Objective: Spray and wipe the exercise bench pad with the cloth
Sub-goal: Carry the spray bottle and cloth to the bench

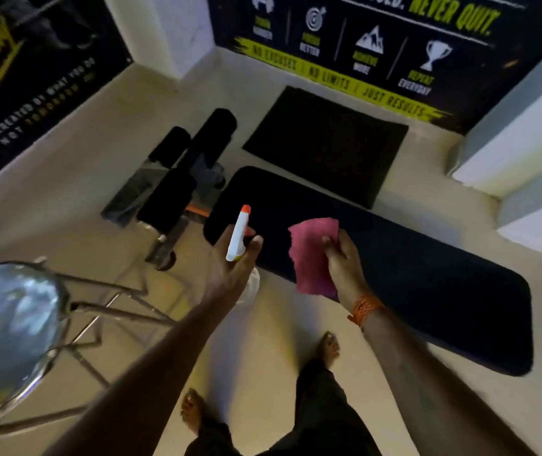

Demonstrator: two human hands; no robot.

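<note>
Pink cloth (312, 255) is hanging from the right hand (345, 264), fingers pinching it over the long black bench pad (427, 291). Left hand (233, 268) is gripping a white spray bottle with an orange nozzle (238, 233), pointing at the pad's near end; black floor mat (325, 143) lying beyond.

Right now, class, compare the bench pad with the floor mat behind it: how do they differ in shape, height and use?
The bench pad is long, narrow and round-cornered; the floor mat is a broader rectangle with square corners. The bench pad is raised on a frame; the floor mat lies flat on the floor. The left hand with the spray bottle and the right hand with the pink cloth hover at the bench pad, none at the floor mat. Both are black.
</note>
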